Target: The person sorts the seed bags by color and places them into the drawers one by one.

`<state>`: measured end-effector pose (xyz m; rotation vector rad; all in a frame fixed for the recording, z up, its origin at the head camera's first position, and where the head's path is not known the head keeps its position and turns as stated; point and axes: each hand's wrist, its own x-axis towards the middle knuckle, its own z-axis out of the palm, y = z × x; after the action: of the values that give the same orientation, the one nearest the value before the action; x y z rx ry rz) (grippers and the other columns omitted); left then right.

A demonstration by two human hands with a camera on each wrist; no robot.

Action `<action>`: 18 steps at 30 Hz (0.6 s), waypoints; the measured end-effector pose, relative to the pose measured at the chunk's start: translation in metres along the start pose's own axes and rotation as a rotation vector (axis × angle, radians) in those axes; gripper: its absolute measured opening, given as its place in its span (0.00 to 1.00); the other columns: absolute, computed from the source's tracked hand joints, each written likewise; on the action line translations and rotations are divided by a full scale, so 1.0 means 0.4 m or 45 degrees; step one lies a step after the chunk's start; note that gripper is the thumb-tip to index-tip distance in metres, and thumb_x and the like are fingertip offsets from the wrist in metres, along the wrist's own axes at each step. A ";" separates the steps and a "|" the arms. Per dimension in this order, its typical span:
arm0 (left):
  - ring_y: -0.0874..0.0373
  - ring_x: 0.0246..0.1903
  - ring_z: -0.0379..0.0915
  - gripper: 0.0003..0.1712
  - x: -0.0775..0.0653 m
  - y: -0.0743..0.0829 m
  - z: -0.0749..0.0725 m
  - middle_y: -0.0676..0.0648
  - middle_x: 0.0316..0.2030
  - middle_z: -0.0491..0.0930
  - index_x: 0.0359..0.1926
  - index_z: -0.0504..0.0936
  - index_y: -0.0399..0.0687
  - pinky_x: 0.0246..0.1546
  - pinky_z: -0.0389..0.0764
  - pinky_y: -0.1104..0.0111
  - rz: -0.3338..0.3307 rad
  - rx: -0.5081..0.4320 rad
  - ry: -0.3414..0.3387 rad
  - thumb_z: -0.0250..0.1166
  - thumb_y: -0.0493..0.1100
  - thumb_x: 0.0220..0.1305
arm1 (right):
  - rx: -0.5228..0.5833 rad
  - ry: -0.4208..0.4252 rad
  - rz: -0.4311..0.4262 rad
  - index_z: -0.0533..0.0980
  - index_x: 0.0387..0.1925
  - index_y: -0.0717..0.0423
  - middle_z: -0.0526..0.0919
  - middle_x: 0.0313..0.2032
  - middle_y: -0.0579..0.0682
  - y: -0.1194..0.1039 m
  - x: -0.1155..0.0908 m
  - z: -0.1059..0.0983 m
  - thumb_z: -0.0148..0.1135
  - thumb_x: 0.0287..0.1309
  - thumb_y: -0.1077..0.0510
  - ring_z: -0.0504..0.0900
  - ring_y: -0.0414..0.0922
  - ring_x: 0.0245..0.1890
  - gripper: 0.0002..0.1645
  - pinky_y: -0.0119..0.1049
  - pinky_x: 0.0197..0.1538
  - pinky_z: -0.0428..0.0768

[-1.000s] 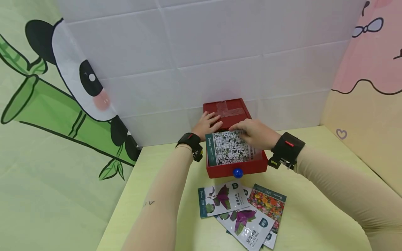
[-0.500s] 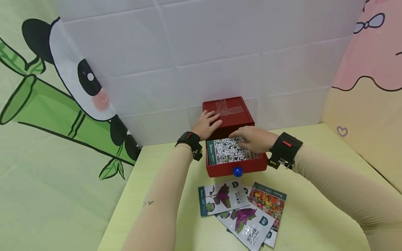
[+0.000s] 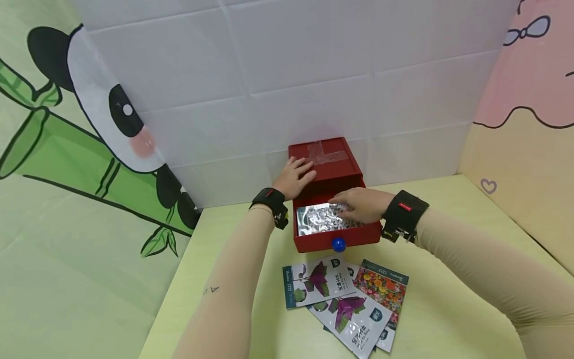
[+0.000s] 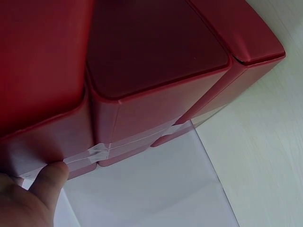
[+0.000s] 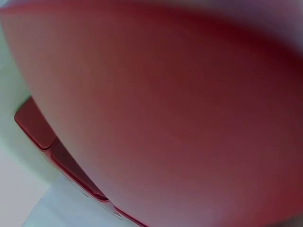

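Observation:
My left hand (image 3: 293,177) rests on the left side of the red box (image 3: 334,154), fingers spread over its top edge; a thumb (image 4: 49,182) shows low in the left wrist view. The drawer (image 3: 314,244) with a blue knob (image 3: 339,245) is pulled out toward me. Inside it lies a shiny seed packet (image 3: 316,220) printed with white flowers. My right hand (image 3: 365,204) reaches over the drawer's right side and holds this packet, fingertips at its far edge and thumb across its face. The hand hides the packet's right end. A red wall fills most of the right wrist view.
In front of the drawer lie several loose seed packets: one with purple leaves (image 3: 318,281), a similar one (image 3: 352,324) overlapping it, and one with orange and red flowers (image 3: 383,294). The table (image 3: 224,239) ends at a white back wall (image 3: 269,114).
My right hand has moved down and toward me, lowering the white-flower packet deeper into the drawer. Glare now covers its face. The left hand has stayed on the box.

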<state>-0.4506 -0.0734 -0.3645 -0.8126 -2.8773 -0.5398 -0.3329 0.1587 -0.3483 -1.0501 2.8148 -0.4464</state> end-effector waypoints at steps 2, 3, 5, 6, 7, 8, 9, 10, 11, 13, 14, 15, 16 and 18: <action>0.46 0.74 0.32 0.33 0.001 0.002 -0.002 0.46 0.74 0.52 0.73 0.59 0.55 0.71 0.45 0.50 -0.006 -0.002 0.002 0.45 0.61 0.73 | -0.004 -0.018 0.010 0.69 0.66 0.56 0.77 0.58 0.57 0.005 0.002 -0.001 0.60 0.64 0.52 0.77 0.52 0.51 0.30 0.49 0.57 0.75; 0.46 0.74 0.32 0.33 0.002 0.003 -0.003 0.46 0.74 0.52 0.73 0.59 0.55 0.71 0.45 0.50 -0.009 -0.005 0.003 0.45 0.60 0.73 | -0.001 -0.029 0.016 0.70 0.65 0.56 0.80 0.52 0.55 0.008 0.003 -0.001 0.60 0.64 0.52 0.79 0.49 0.46 0.30 0.46 0.54 0.78; 0.46 0.74 0.32 0.33 0.004 0.006 -0.005 0.46 0.74 0.51 0.73 0.59 0.54 0.71 0.44 0.50 -0.016 -0.008 0.004 0.46 0.60 0.73 | 0.020 -0.050 0.025 0.71 0.64 0.57 0.83 0.39 0.52 0.011 0.006 -0.003 0.60 0.64 0.53 0.78 0.44 0.33 0.28 0.40 0.44 0.81; 0.47 0.74 0.32 0.33 0.005 0.007 -0.005 0.46 0.74 0.51 0.73 0.59 0.55 0.71 0.44 0.51 -0.021 -0.004 0.002 0.45 0.60 0.73 | 0.025 -0.060 0.025 0.72 0.63 0.57 0.82 0.32 0.49 0.013 0.008 -0.003 0.60 0.64 0.53 0.77 0.43 0.28 0.28 0.38 0.40 0.80; 0.47 0.74 0.32 0.33 0.006 0.008 -0.005 0.46 0.74 0.51 0.73 0.59 0.55 0.71 0.44 0.51 -0.026 0.003 0.002 0.45 0.60 0.73 | 0.028 -0.073 0.024 0.73 0.63 0.57 0.79 0.27 0.47 0.015 0.009 -0.003 0.60 0.64 0.53 0.74 0.41 0.25 0.27 0.35 0.35 0.78; 0.47 0.74 0.32 0.33 0.007 0.010 -0.005 0.47 0.74 0.51 0.73 0.59 0.55 0.71 0.44 0.51 -0.031 0.005 0.000 0.45 0.60 0.73 | 0.023 -0.084 0.020 0.74 0.62 0.57 0.77 0.23 0.45 0.017 0.011 -0.002 0.60 0.64 0.53 0.73 0.40 0.22 0.26 0.34 0.33 0.76; 0.47 0.74 0.32 0.33 0.008 0.010 -0.005 0.46 0.74 0.51 0.73 0.59 0.55 0.71 0.44 0.51 -0.033 0.008 0.001 0.45 0.60 0.73 | 0.018 -0.094 0.013 0.75 0.61 0.57 0.75 0.21 0.44 0.020 0.013 -0.001 0.60 0.64 0.53 0.72 0.40 0.21 0.25 0.33 0.31 0.75; 0.47 0.74 0.32 0.33 0.009 0.011 -0.005 0.46 0.74 0.51 0.73 0.59 0.55 0.71 0.44 0.51 -0.037 0.013 0.001 0.45 0.60 0.73 | 0.009 -0.096 0.003 0.75 0.60 0.58 0.74 0.20 0.42 0.022 0.015 0.000 0.61 0.64 0.53 0.72 0.39 0.21 0.25 0.32 0.31 0.74; 0.47 0.74 0.32 0.33 0.010 0.012 -0.004 0.46 0.74 0.51 0.73 0.59 0.55 0.71 0.44 0.51 -0.040 0.016 0.001 0.45 0.60 0.73 | -0.005 -0.094 -0.007 0.76 0.59 0.58 0.74 0.20 0.41 0.026 0.018 0.003 0.61 0.64 0.52 0.72 0.39 0.21 0.24 0.31 0.31 0.74; 0.47 0.74 0.32 0.33 0.013 0.012 -0.003 0.46 0.74 0.51 0.73 0.59 0.55 0.71 0.45 0.51 -0.043 0.018 0.003 0.45 0.60 0.73 | -0.028 -0.086 -0.026 0.77 0.58 0.57 0.75 0.21 0.41 0.034 0.022 0.007 0.61 0.63 0.52 0.72 0.39 0.22 0.23 0.31 0.31 0.75; 0.46 0.74 0.33 0.33 0.014 0.012 -0.002 0.46 0.74 0.51 0.73 0.59 0.55 0.71 0.45 0.51 -0.045 0.018 0.004 0.45 0.60 0.73 | -0.034 -0.081 -0.030 0.77 0.58 0.57 0.75 0.21 0.41 0.037 0.024 0.008 0.61 0.63 0.52 0.72 0.39 0.22 0.23 0.31 0.32 0.75; 0.46 0.74 0.33 0.33 0.016 0.012 -0.001 0.46 0.74 0.52 0.73 0.59 0.55 0.71 0.45 0.51 -0.045 0.018 0.005 0.45 0.60 0.73 | -0.034 -0.075 -0.033 0.77 0.57 0.57 0.75 0.21 0.41 0.041 0.025 0.009 0.62 0.63 0.52 0.72 0.39 0.22 0.23 0.31 0.32 0.75; 0.46 0.74 0.33 0.33 0.017 0.012 -0.001 0.46 0.73 0.52 0.73 0.59 0.55 0.71 0.45 0.51 -0.047 0.015 0.006 0.45 0.60 0.73 | -0.033 -0.071 -0.037 0.77 0.58 0.57 0.75 0.21 0.41 0.045 0.026 0.010 0.62 0.63 0.52 0.72 0.39 0.22 0.23 0.31 0.32 0.75; 0.46 0.74 0.33 0.32 0.021 0.012 0.001 0.46 0.73 0.52 0.73 0.60 0.55 0.71 0.45 0.51 -0.049 0.012 0.010 0.46 0.60 0.73 | -0.013 -0.062 -0.043 0.77 0.58 0.58 0.76 0.22 0.42 0.053 0.027 0.009 0.61 0.63 0.52 0.72 0.39 0.23 0.24 0.32 0.32 0.76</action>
<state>-0.4552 -0.0655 -0.3617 -0.7535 -2.8912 -0.5320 -0.3535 0.1660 -0.3582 -1.0968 2.7632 -0.4043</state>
